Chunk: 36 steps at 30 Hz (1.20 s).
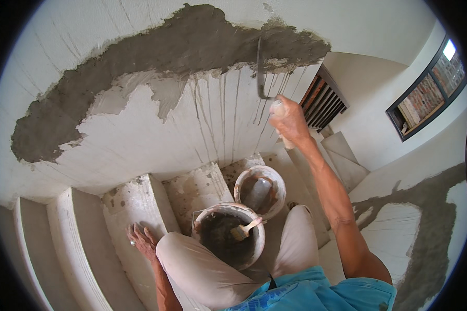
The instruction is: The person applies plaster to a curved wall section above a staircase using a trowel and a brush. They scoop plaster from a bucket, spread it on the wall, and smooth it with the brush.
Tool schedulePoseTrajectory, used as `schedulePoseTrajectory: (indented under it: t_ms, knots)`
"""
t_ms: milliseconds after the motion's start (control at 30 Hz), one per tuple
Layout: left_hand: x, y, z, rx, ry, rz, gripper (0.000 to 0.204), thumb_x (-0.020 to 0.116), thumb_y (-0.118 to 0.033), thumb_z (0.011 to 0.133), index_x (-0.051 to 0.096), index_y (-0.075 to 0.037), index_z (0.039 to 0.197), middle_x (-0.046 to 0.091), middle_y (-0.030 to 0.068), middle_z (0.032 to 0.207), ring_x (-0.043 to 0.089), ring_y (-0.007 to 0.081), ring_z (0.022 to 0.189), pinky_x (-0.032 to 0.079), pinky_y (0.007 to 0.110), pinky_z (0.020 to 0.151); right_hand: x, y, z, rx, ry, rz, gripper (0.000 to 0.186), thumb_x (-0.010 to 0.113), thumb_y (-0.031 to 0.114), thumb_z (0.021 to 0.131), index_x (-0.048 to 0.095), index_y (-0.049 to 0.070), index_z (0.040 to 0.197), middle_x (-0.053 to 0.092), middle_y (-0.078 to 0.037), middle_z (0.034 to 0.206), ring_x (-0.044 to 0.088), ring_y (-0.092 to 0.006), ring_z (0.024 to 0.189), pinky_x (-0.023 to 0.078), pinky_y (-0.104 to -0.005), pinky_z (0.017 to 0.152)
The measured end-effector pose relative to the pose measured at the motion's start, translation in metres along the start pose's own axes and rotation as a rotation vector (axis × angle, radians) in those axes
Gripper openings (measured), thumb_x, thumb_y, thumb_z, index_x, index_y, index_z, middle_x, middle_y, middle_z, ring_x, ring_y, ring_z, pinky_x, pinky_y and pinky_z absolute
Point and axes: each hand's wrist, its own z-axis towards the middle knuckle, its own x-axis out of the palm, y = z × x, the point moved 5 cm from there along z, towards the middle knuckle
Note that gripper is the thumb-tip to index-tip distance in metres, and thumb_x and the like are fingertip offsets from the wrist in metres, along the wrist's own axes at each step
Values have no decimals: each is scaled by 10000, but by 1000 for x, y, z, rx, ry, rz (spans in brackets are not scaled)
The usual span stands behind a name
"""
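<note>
My right hand is raised and shut on the pale handle of a trowel, whose thin blade stands edge-on against the grey wet plaster band on the white wall. My left hand rests flat, fingers spread, on a white stair step beside my left knee. Between my knees sits a white bucket of dark mortar with a brush lying in it. A second bucket stands just beyond it, smeared brown inside.
White curved stair steps wind down at the left. A slatted vent and a dark-framed window are at the right. Another grey plaster strip runs along the right wall. Thin drip lines streak the wall below the band.
</note>
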Motion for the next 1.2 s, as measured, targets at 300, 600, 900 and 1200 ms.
schedulePoseTrajectory:
  t_ms: [300, 600, 900, 1200]
  knots:
    - [0, 6, -1, 4, -22, -14, 444, 524, -315, 1035, 549, 6, 1341, 467, 252, 1436, 407, 429, 1366, 362, 516, 1109, 21, -12, -22, -27, -2, 116, 226, 659, -8, 729, 557, -27, 930, 589, -48, 697, 563, -121, 491, 459, -285, 427]
    - [1, -2, 0, -16, 3, -50, 459, 520, -333, 1034, 546, 0, 1349, 468, 246, 1441, 410, 431, 1364, 362, 516, 1109, 14, -31, -16, 125, -21, 121, 233, 651, -5, 731, 570, -16, 949, 594, -47, 726, 568, -111, 502, 479, -290, 452]
    - [-3, 1, -1, -14, -1, -31, 455, 521, -326, 1036, 546, 0, 1352, 474, 247, 1436, 408, 424, 1367, 346, 525, 1116, 6, -27, -11, 91, -131, 150, 168, 643, 4, 738, 569, 11, 888, 572, -37, 671, 561, -113, 510, 477, -307, 465]
    - [-1, -5, 1, 11, -15, -44, 450, 520, -315, 1038, 543, 17, 1341, 485, 251, 1416, 419, 429, 1351, 350, 522, 1108, 54, -43, 14, -97, -408, -323, 342, 718, 84, 819, 483, -49, 1029, 634, -205, 727, 669, -333, 628, 536, -422, 556]
